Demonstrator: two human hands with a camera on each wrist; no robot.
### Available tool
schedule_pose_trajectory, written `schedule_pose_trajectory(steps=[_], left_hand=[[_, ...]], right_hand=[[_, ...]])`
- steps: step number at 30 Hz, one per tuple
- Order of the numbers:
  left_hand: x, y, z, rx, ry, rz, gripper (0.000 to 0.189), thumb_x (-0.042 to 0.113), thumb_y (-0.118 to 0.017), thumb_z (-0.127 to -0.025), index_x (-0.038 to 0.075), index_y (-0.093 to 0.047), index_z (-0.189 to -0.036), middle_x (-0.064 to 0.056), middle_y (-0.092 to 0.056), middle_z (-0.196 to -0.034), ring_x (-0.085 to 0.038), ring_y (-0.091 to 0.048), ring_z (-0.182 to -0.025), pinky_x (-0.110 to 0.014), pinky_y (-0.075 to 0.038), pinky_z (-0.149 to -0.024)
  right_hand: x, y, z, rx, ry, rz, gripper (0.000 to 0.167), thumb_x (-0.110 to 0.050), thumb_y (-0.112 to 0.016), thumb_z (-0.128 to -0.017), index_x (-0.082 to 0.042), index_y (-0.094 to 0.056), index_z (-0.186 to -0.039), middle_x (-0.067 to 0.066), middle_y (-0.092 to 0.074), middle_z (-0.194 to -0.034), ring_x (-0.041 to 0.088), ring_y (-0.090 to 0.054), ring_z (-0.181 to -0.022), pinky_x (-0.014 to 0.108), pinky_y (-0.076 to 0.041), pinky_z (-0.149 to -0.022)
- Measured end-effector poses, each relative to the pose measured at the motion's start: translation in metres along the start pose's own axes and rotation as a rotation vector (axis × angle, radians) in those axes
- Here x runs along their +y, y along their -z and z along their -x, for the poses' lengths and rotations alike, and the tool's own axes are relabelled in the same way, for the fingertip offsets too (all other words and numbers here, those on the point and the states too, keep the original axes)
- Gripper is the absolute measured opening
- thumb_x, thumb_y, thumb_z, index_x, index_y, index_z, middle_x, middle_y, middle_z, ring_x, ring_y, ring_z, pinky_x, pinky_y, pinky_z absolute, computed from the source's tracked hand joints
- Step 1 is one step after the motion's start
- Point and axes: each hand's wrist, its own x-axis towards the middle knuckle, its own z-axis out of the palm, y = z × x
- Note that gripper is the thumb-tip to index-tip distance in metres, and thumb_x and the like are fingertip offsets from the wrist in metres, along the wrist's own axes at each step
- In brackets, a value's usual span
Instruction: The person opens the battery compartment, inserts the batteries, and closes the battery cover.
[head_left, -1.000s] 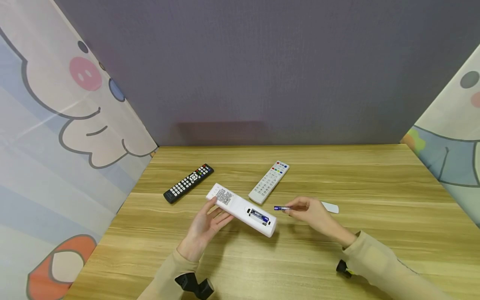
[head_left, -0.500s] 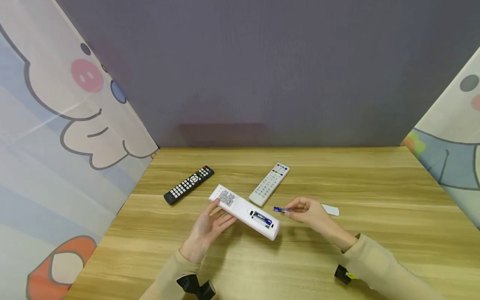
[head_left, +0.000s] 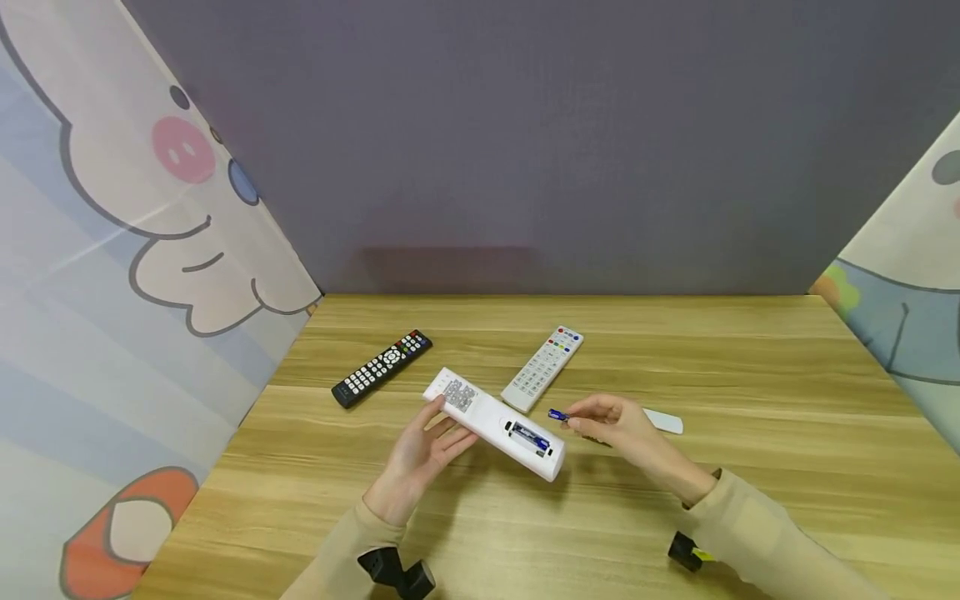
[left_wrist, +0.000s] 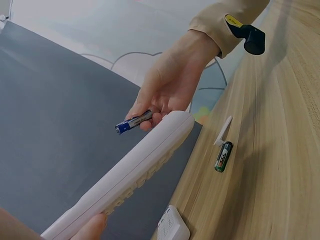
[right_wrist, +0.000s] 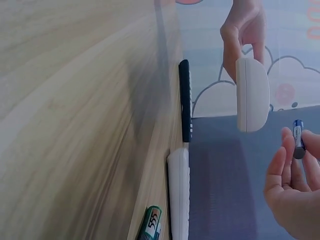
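Note:
My left hand [head_left: 422,458] grips a white remote control [head_left: 491,423] at one end, its back facing up, above the table. The remote's battery compartment is uncovered, and a blue battery [head_left: 531,436] lies in it. Just right of that compartment, my right hand [head_left: 626,432] pinches another blue battery [head_left: 557,414] between thumb and fingers. The left wrist view shows this pinched battery [left_wrist: 134,121] held apart from the remote, beyond its raised end. A green battery [left_wrist: 223,157] lies on the table below the right hand, close to the white battery cover [left_wrist: 224,130].
A black remote [head_left: 382,368] lies face up at the left of the wooden table [head_left: 750,375]. Another white remote [head_left: 542,368] lies face up behind the held one. A grey panel [head_left: 525,150] rises along the table's back edge, with printed cloth [head_left: 187,250] at the left side.
The held remote has shifted slightly right, toward the right hand. The pinched battery has turned, so less of its length shows in the head view. Both hands keep their hold.

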Motion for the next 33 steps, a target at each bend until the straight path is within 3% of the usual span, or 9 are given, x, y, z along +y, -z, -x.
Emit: schedule_pose_trajectory(steps=[4, 10, 14, 18, 23, 28, 33], left_hand=[[0.000, -0.001, 0.001, 0.004, 0.003, 0.008, 0.053, 0.023, -0.042, -0.094, 0.005, -0.013, -0.135, -0.030, -0.018, -0.132, -0.037, -0.051, -0.101, -0.045, -0.039, -0.096], [-0.001, -0.002, 0.000, 0.007, 0.002, 0.012, 0.053, 0.023, -0.042, -0.094, 0.004, -0.015, -0.134, -0.030, -0.022, -0.130, -0.036, -0.054, -0.097, -0.045, -0.039, -0.095], [-0.002, -0.004, -0.001, 0.000, 0.007, 0.018, 0.050, 0.022, -0.043, -0.093, 0.003, -0.018, -0.133, -0.028, -0.025, -0.127, -0.034, -0.056, -0.094, -0.046, -0.040, -0.095], [-0.003, -0.005, -0.001, -0.008, 0.013, 0.028, 0.050, 0.022, -0.042, -0.094, 0.004, -0.017, -0.134, -0.028, -0.025, -0.127, -0.034, -0.055, -0.095, -0.046, -0.039, -0.096], [-0.004, -0.005, -0.001, -0.010, 0.015, 0.023, 0.049, 0.023, -0.041, -0.094, 0.004, -0.019, -0.133, -0.028, -0.027, -0.125, -0.034, -0.056, -0.094, -0.047, -0.039, -0.096], [-0.004, -0.005, -0.002, -0.017, 0.012, 0.012, 0.045, 0.022, -0.041, -0.094, 0.004, -0.023, -0.130, -0.027, -0.030, -0.121, -0.034, -0.057, -0.092, -0.047, -0.039, -0.095], [-0.004, -0.005, -0.001, -0.023, 0.014, 0.007, 0.046, 0.022, -0.041, -0.094, 0.003, -0.021, -0.130, -0.029, -0.028, -0.123, -0.037, -0.055, -0.096, -0.047, -0.038, -0.096]], right_hand=[[0.000, -0.001, -0.002, -0.060, 0.064, -0.035, 0.038, -0.020, -0.057, -0.086, 0.006, -0.054, -0.114, 0.016, -0.060, -0.107, 0.024, -0.060, -0.092, 0.038, -0.051, -0.082], [-0.002, -0.003, -0.002, -0.101, 0.107, 0.021, 0.040, -0.023, -0.048, -0.092, -0.001, -0.048, -0.125, 0.009, -0.061, -0.094, 0.027, -0.058, -0.088, 0.037, -0.051, -0.080], [-0.003, -0.007, -0.003, -0.098, 0.111, 0.011, 0.037, -0.017, -0.043, -0.094, 0.002, -0.046, -0.125, 0.015, -0.060, -0.087, 0.021, -0.058, -0.082, 0.031, -0.051, -0.079], [-0.005, -0.010, -0.005, -0.091, 0.034, -0.083, 0.036, -0.013, -0.040, -0.095, 0.005, -0.043, -0.126, 0.015, -0.058, -0.083, 0.014, -0.056, -0.077, 0.028, -0.051, -0.078], [-0.007, -0.012, -0.008, -0.116, -0.078, -0.283, 0.041, -0.015, -0.038, -0.095, 0.004, -0.035, -0.131, 0.010, -0.056, -0.084, 0.015, -0.055, -0.079, 0.029, -0.051, -0.077], [-0.005, -0.009, -0.010, -0.196, -0.114, -0.501, 0.048, -0.015, -0.040, -0.094, 0.005, -0.023, -0.135, 0.008, -0.054, -0.088, 0.015, -0.054, -0.081, 0.023, -0.049, -0.077], [-0.002, -0.006, -0.011, -0.253, -0.102, -0.590, 0.052, -0.011, -0.041, -0.093, 0.005, -0.017, -0.136, 0.010, -0.056, -0.091, 0.016, -0.055, -0.083, 0.023, -0.049, -0.079]])
